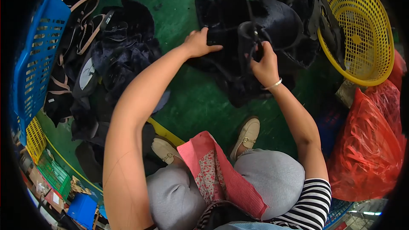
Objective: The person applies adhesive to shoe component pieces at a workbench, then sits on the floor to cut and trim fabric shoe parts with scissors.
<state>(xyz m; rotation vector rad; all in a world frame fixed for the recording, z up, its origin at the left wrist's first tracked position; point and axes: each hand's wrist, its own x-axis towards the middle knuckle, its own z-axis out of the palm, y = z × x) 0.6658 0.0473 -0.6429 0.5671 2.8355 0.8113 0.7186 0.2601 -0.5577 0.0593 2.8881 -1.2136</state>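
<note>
Where the dark plush pieces (pixel 230 17) lie heaped on the green floor (pixel 179 98), the person's right hand (pixel 265 66) has its fingers curled round a small dark object (pixel 257 44) with a shiny spot; I can't tell what it is. Just across from it, the left hand (pixel 199 44) touches the near-left edge of the plush, thumb spread away from the fingers. A pale bracelet (pixel 273 84) circles the right wrist. Right of that grip stands a yellow basket (pixel 390 55), with red plastic bags (pixel 364 145) below it. Well left of the left hand, a second dark pile (pixel 115 51) lies beside a blue basket (pixel 32 68). Nearer the body are two beige shoes (pixel 248 134).
</note>
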